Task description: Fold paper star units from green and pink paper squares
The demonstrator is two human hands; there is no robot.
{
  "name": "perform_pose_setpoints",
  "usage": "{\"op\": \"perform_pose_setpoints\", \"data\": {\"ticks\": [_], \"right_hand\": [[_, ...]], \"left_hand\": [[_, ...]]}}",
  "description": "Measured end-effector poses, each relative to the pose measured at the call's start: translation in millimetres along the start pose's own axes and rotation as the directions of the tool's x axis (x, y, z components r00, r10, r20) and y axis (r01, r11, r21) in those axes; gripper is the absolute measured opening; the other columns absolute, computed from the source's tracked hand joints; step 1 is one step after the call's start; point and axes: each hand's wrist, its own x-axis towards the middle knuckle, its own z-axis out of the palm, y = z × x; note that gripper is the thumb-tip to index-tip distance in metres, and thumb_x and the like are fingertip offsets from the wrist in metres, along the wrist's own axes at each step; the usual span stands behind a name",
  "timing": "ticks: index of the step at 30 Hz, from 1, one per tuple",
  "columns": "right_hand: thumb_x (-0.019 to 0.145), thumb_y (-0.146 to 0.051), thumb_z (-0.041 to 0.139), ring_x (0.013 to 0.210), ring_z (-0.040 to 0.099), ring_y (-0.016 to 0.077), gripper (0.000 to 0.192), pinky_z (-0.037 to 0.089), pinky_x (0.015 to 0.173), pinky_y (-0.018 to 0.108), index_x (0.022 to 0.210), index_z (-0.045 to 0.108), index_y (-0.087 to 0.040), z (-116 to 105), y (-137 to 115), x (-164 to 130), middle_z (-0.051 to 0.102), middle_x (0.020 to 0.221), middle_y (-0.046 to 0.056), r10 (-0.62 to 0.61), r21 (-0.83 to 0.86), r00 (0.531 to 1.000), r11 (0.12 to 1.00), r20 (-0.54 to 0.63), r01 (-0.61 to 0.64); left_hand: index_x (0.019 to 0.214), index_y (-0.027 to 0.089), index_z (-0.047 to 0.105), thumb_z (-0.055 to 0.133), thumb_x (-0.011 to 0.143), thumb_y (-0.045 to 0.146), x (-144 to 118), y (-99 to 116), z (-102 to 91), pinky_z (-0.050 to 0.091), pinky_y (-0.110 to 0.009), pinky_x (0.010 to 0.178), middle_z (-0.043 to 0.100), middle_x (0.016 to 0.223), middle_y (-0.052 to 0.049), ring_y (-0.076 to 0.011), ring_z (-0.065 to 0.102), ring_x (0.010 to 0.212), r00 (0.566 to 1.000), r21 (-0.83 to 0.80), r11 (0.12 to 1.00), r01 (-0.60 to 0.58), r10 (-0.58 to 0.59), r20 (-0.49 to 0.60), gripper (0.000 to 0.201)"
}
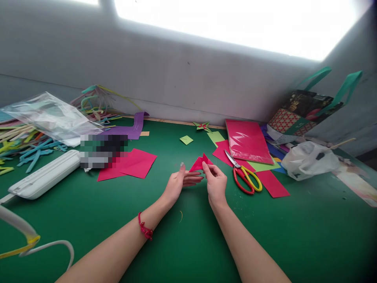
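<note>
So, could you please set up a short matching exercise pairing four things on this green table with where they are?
Things:
1. folded red paper piece
2. red-and-yellow-handled scissors
3. small light-green paper square
4. white plastic bag

Places:
A. far right, below the patterned tote
B. held between both hands
C. lying alone, beyond the hands
D. on paper sheets, right of the hands

Pairs: 1-B, 2-D, 3-C, 4-A

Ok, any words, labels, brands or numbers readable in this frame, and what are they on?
None can be read.
Gift bag: printed pattern only, any lettering too small to make out.
Purple paper strip: faint marks, too small.
Object beside the white case: blurred out.
Folded red paper in both hands: plain.
</note>
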Motion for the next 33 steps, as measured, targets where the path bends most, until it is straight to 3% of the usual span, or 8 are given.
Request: {"op": "perform_pose_setpoints", "data": {"ticks": [2,7,14,18,26,33], "right_hand": [[0.070,-0.041,0.058,0.061,0.050,0.0141,0.024,0.042,0.058,0.026,0.070,0.060,-0.017,0.4,0.5,-0.6,0.056,0.063,0.001,-0.008,-0.011,1.000,1.000,0.018,0.008],[0.070,-0.041,0.057,0.061,0.051,0.0146,0.025,0.042,0.057,0.026,0.069,0.059,-0.016,3.0,1.5,-2.5,0.058,0.064,0.002,-0.008,-0.006,0.997,1.000,0.079,0.008],[0.071,-0.039,0.057,0.062,0.051,0.0140,0.022,0.043,0.058,0.026,0.069,0.060,-0.017,2.7,0.6,-2.6,0.057,0.066,0.002,-0.030,-0.001,0.993,1.000,0.116,0.030],[0.070,-0.040,0.058,0.065,0.052,0.0147,0.023,0.044,0.061,0.027,0.069,0.061,-0.017,3.8,-1.1,-3.8,0.058,0.068,0.002,-0.036,-0.005,0.990,0.999,0.133,0.037],[0.072,-0.040,0.056,0.070,0.055,0.0148,0.023,0.044,0.067,0.027,0.075,0.057,-0.018,8.7,-1.8,-5.8,0.060,0.073,0.002,0.065,0.151,0.976,0.984,0.207,-0.098],[0.074,-0.034,0.056,0.059,0.048,0.0102,0.020,0.040,0.060,0.023,0.063,0.051,-0.018,7.8,1.2,-7.9,0.052,0.062,-0.003,0.001,0.124,0.985,0.992,0.170,-0.022]], "left_hand": [[0.095,0.013,0.061,0.034,0.076,0.059,1.0,-0.1,-0.7,0.048,-0.034,0.076,0.068,0.087,-0.010,-0.0226,0.063,0.081,1.000,-0.004,1.000,0.005,-0.005,0.006,0.057],[0.082,0.015,0.059,0.060,0.068,0.044,4.6,-2.0,-0.4,0.049,-0.033,0.074,0.069,0.076,-0.006,-0.0218,0.064,0.076,0.996,0.056,0.995,-0.086,0.088,-0.034,0.033],[0.088,0.014,0.058,0.057,0.072,0.041,3.2,3.6,-1.4,0.048,-0.035,0.078,0.068,0.086,-0.007,-0.0214,0.064,0.079,0.998,0.017,0.999,-0.052,0.051,0.019,0.032],[0.084,0.012,0.058,0.058,0.072,0.041,3.1,4.3,-2.6,0.048,-0.036,0.078,0.069,0.080,-0.008,-0.0219,0.064,0.078,0.999,0.018,0.999,-0.046,0.046,-0.009,0.031],[0.079,0.014,0.058,0.057,0.072,0.040,1.2,7.2,-2.9,0.049,-0.036,0.075,0.069,0.076,-0.007,-0.0225,0.064,0.076,0.997,0.041,0.997,-0.073,0.074,-0.036,0.028],[0.077,0.014,0.055,0.055,0.076,0.034,1.0,2.6,-0.5,0.051,-0.034,0.072,0.068,0.074,-0.006,-0.0207,0.065,0.073,0.996,0.017,0.996,-0.091,0.091,0.019,0.021]]}}
